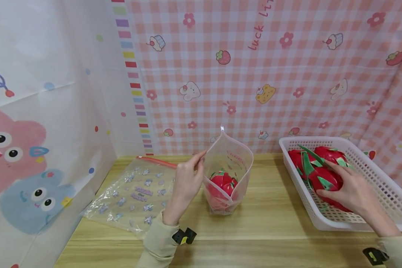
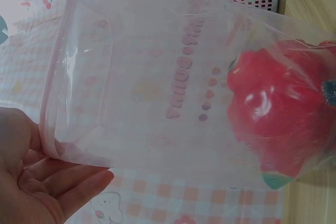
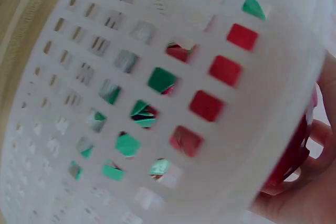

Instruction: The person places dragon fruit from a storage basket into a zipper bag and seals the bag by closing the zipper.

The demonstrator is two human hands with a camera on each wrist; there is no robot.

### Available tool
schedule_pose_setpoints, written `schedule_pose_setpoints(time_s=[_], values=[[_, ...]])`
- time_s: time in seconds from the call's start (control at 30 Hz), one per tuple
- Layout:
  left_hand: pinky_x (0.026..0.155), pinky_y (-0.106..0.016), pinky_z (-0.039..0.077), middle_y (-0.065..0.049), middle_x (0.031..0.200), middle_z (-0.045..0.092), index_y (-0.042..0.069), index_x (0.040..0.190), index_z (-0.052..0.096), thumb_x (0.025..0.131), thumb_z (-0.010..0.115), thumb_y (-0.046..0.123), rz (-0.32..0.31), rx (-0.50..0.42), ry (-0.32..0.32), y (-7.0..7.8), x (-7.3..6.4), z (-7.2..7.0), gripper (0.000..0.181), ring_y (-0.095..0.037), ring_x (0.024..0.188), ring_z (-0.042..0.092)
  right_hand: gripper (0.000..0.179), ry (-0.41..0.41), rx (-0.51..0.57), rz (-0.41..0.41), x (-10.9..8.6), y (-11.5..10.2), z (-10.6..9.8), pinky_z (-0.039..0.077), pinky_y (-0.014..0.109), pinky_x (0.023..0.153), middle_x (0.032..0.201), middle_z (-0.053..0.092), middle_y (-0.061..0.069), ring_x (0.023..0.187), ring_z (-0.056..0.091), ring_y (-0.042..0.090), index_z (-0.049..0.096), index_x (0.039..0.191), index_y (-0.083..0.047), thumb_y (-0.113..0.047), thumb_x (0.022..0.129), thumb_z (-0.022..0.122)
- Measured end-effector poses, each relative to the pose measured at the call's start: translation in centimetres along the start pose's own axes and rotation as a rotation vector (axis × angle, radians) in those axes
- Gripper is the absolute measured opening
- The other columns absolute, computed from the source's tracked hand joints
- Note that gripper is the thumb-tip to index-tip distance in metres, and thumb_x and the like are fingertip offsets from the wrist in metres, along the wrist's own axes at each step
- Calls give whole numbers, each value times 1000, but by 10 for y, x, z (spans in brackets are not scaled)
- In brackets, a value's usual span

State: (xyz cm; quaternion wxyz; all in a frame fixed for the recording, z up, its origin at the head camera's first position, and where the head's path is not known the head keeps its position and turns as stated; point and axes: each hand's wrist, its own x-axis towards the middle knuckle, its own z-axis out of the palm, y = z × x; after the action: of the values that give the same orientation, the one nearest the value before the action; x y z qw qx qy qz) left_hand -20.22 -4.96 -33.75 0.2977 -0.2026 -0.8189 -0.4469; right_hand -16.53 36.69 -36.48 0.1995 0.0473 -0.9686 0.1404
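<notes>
My left hand (image 1: 188,178) pinches the left rim of a clear pink-edged zip bag (image 1: 232,147), which stands upright with its mouth spread. Inside the bag's lower part sits a red dragon fruit (image 1: 222,181) with green tips. In the left wrist view, thumb and fingers of the left hand (image 2: 58,179) meet at the bag's edge. Over the white basket (image 1: 303,201), my right hand (image 1: 356,190) grips a dragon fruit (image 1: 331,175) with long green leaves. The right wrist view shows mostly the basket wall (image 3: 252,140), hiding much of that fruit.
More dragon fruits (image 1: 329,152) lie in the basket behind the right hand. Left of the standing bag, a flat clear bag (image 1: 127,201) with a red zip slider strip lies on the wooden table (image 1: 254,238). A checked cloth (image 1: 207,74) hangs behind.
</notes>
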Motion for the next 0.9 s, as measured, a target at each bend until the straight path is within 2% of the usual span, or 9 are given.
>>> schedule_pose_setpoints(time_s=[0.1,0.23,0.4,0.53,0.67,0.73,0.77,0.83,0.9], values=[[41,-13,26,-21,100,72,-3,113,67,93,53,1,17,0,9,0,0,0,25,-2,45,33,92,60,-3,-27,0,-5,-4,46,54,61,112,53,32,89,50,44,45,139,-7,-37,62,86],[41,-14,27,-21,100,72,-3,113,67,93,53,1,15,1,10,0,0,0,25,-2,45,31,92,120,-1,-64,2,-14,-11,42,39,55,108,54,28,83,53,38,46,139,-10,-35,61,87],[42,-14,28,-20,101,72,-2,113,67,94,52,2,-3,-1,9,0,0,0,25,-5,47,38,91,109,40,-40,5,-30,-22,42,39,57,120,50,28,89,52,41,44,141,-13,-37,64,86],[42,-13,29,-20,101,72,-2,113,67,93,53,2,0,-2,8,0,0,0,25,-6,51,45,89,106,63,-38,7,-44,-30,43,37,57,120,51,26,89,52,39,45,140,-13,-38,65,85],[41,-12,28,-21,100,72,-3,113,67,93,53,2,8,-7,8,1,0,0,25,-4,46,38,87,93,95,-58,10,-59,-39,42,32,57,114,53,24,87,53,37,47,137,-10,-38,64,86],[42,-12,29,-22,99,72,-3,113,67,93,53,1,8,-8,10,0,0,0,25,-4,46,39,86,80,123,-65,12,-67,-45,43,28,56,110,55,23,85,55,35,48,135,-9,-38,64,86],[43,-13,32,-22,99,72,-3,113,67,93,53,1,10,-5,11,1,0,0,25,-5,46,41,85,74,138,-71,13,-71,-47,43,26,56,110,55,22,85,55,34,48,134,-8,-38,64,86],[47,-14,39,-21,100,72,-3,113,67,93,53,1,8,-3,12,1,0,1,25,-9,52,55,83,68,169,-90,15,-80,-52,44,22,55,109,57,21,85,57,32,49,132,-6,-36,65,87],[53,-19,48,-21,102,71,-3,112,67,93,53,1,11,0,14,0,1,2,24,-17,65,67,81,80,190,-118,16,-88,-56,44,19,55,109,58,20,85,58,31,51,131,-7,-32,64,88]])
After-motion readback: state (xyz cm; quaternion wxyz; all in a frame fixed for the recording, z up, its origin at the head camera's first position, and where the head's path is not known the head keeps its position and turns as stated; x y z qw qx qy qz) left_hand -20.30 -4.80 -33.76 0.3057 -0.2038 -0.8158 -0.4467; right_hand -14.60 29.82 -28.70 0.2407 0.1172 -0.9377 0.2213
